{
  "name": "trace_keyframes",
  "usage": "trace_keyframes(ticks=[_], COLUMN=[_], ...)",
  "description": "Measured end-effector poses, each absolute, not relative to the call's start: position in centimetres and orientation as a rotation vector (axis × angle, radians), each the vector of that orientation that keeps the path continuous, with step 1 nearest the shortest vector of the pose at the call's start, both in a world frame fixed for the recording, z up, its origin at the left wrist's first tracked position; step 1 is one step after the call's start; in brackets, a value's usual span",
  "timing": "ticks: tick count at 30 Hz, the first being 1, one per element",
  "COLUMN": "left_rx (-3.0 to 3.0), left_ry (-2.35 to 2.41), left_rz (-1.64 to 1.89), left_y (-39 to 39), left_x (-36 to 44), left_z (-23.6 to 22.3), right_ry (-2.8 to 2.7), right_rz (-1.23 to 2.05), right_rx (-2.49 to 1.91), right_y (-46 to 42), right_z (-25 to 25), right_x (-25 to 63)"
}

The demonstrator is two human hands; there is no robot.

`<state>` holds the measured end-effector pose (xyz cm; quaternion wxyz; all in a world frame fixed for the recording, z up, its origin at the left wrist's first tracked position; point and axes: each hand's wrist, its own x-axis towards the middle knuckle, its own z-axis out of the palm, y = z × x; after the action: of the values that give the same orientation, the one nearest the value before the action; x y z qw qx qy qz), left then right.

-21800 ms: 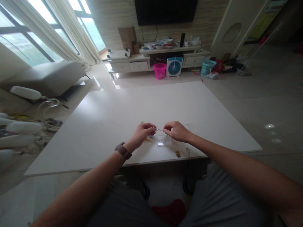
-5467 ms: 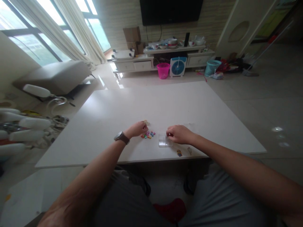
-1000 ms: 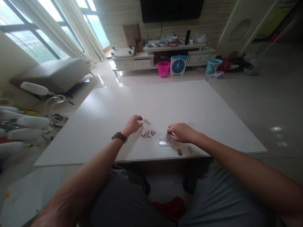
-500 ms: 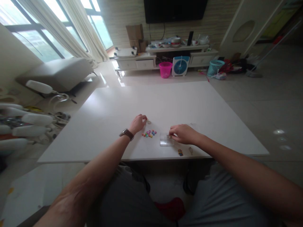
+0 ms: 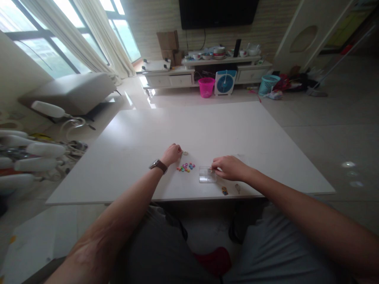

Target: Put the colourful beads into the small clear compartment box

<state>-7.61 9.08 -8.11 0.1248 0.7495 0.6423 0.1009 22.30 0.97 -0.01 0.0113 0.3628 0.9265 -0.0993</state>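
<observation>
My left hand [image 5: 173,153], with a watch on its wrist, rests on the white table [image 5: 192,130] with fingers curled and pinched at a small pale bead [image 5: 185,153] just to its right. Below that lies a small heap of several coloured beads [image 5: 186,167]. My right hand [image 5: 227,167] rests beside a small clear plastic box [image 5: 206,175], its fingertips pinched together at the box's far right corner; what they hold is too small to name. Two small charms, one yellow [image 5: 224,191] and one pale [image 5: 237,188], lie near the table's front edge.
Beyond the table stand a low TV cabinet [image 5: 204,71] with dishes, a pink basket [image 5: 206,86], a blue fan [image 5: 224,82] and a teal basket [image 5: 267,84]. A grey sofa [image 5: 68,94] is at the left. White tubular objects [image 5: 32,157] lie on the floor at the left.
My left hand has left the coloured beads and shifted up to the pale bead beyond them. My right hand has stayed at the clear box.
</observation>
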Motion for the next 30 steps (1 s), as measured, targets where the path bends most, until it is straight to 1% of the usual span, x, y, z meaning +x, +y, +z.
trace_keyframes(ticks=[5, 11, 21, 30], left_rx=[2.195, 2.177, 2.086, 1.958], left_ry=[1.842, 1.812, 1.807, 1.655], left_rz=[0.197, 0.149, 0.284, 0.321], left_y=[8.9, 8.5, 8.1, 8.4], left_x=[-7.9, -8.0, -8.3, -8.1], left_z=[-8.1, -7.0, -4.8, -5.1], right_ry=[2.879, 2.866, 2.897, 2.904], right_rz=[-0.307, -0.301, -0.311, -0.373], right_rx=[1.129, 1.123, 1.09, 1.098], right_y=[1.1, 1.1, -0.1, -0.5], right_z=[0.0, 0.5, 1.7, 2.2], right_x=[22.3, 22.1, 22.1, 22.3])
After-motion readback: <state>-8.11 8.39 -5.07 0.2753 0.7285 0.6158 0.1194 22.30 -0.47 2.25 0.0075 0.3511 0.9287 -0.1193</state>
